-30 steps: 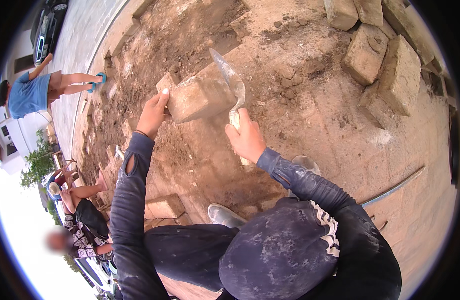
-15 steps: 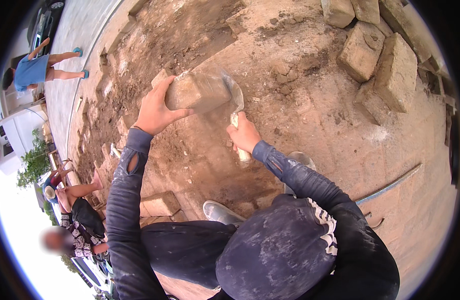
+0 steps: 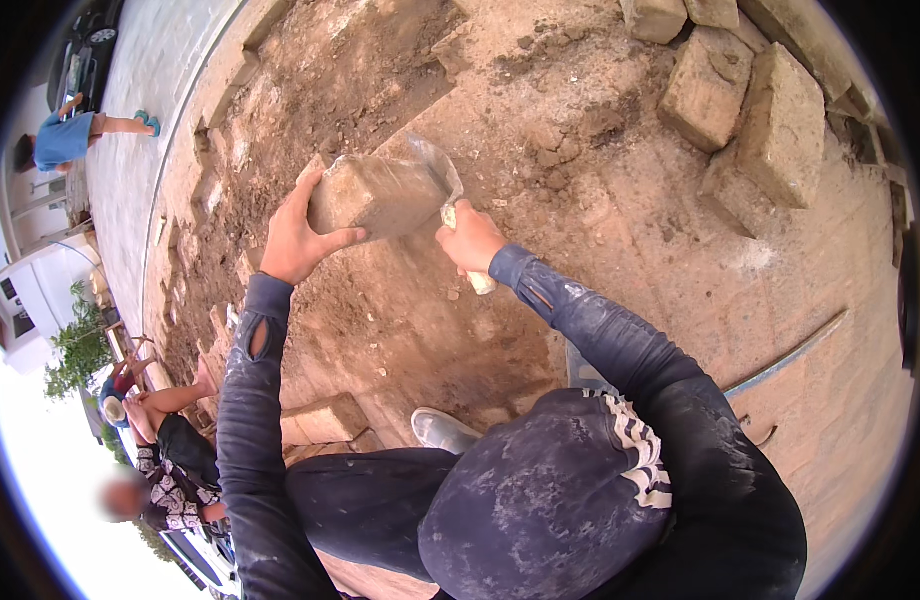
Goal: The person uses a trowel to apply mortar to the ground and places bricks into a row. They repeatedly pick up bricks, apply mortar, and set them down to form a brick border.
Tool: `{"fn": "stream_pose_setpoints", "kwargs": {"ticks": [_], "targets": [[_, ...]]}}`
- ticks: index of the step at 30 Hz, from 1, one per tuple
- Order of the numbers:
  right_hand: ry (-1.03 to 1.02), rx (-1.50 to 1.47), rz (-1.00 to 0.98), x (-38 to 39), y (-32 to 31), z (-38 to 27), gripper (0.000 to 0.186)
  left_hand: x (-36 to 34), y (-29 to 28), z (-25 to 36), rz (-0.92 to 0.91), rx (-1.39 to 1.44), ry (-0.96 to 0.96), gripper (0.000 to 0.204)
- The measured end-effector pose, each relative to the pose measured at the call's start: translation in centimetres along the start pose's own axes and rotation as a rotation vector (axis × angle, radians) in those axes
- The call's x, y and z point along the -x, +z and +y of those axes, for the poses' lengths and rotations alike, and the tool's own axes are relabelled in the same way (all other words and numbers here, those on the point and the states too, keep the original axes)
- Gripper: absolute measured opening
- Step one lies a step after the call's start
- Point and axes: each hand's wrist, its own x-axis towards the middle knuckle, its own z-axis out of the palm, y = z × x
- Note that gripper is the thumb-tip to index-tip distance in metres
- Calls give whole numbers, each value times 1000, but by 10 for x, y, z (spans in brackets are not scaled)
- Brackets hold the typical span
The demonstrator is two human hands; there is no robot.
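My left hand (image 3: 292,240) grips the left end of a dusty, pale brown paving block (image 3: 375,198), its fingers on the far side and thumb along the near face. My right hand (image 3: 470,238) is closed around the pale handle of a metal trowel (image 3: 448,170), whose blade lies at the block's right end, partly hidden by it. Beneath both hands is uneven dirt (image 3: 410,310) with crumbs of soil.
Several loose blocks (image 3: 702,88) are piled upper right; others (image 3: 325,425) lie below. A metal bar (image 3: 785,355) rests at right. Other people (image 3: 65,140) (image 3: 175,420) are on the left, near a concrete road (image 3: 130,190), plants (image 3: 85,330) and a dark car (image 3: 90,50).
My left hand has shifted its grip to wrap the block's end. The trowel's blade has lowered behind the block's right end. The walker in blue has moved away up the road.
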Motion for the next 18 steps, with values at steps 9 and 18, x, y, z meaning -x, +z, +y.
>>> {"fn": "stream_pose_setpoints", "kwargs": {"ticks": [9,18], "targets": [[-341,43,140,28,33,24,45,0,1,13,11,-51,8,101],[24,-47,-9,12,4,17,44,-14,15,22,110,-126,102,99]]}}
